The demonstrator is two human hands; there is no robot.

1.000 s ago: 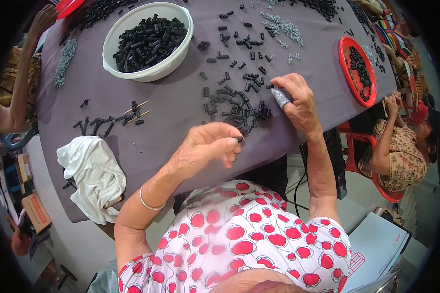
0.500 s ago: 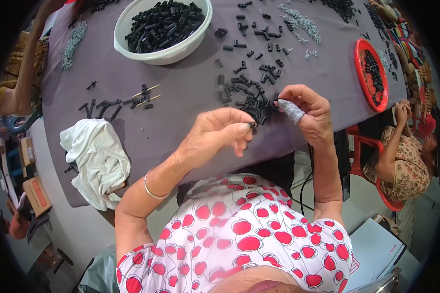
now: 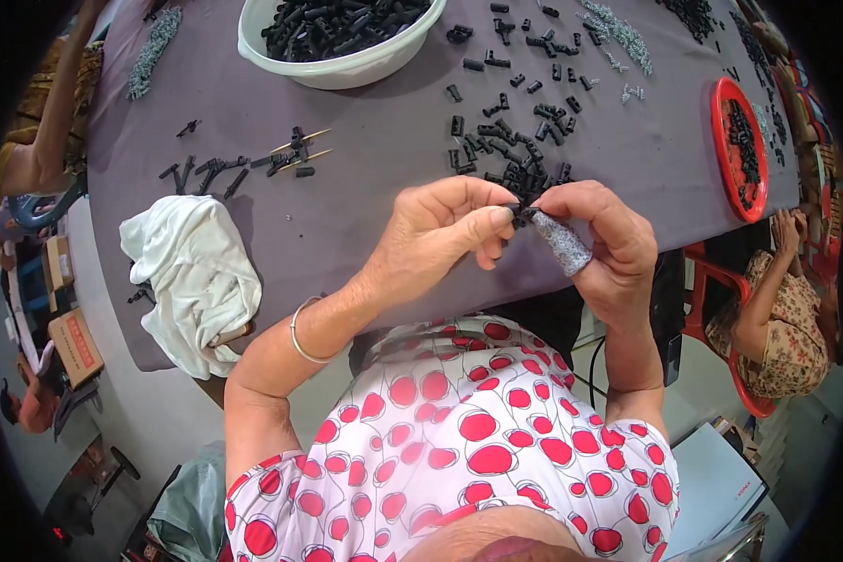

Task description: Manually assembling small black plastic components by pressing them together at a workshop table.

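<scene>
My left hand point(image 3: 440, 229) pinches a small black plastic piece between thumb and forefinger. Close against it, my right hand point(image 3: 618, 248) has its fingertips pinched on another small black plastic piece point(image 3: 526, 212). The two pieces meet at the fingertips, which partly cover them. A grey knitted finger cover point(image 3: 562, 245) wraps one digit of my right hand. Just beyond the hands lies a heap of black plastic pieces point(image 3: 525, 169) on the grey-purple tablecloth point(image 3: 375, 140). More short black tubular pieces are scattered farther back.
Far left of centre stands a white basin point(image 3: 347, 73) full of black pieces. A white cloth point(image 3: 192, 281) is at the left table edge, near joined black parts point(image 3: 211, 170) with wooden sticks. Grey screws point(image 3: 618, 37) lie far right; a red tray point(image 3: 763, 178) holds black pieces. Other people sit at both sides.
My hands have come together, bringing the left hand's black piece up against the one at the right fingertips. The view has shifted, so the table things appear farther right and higher.
</scene>
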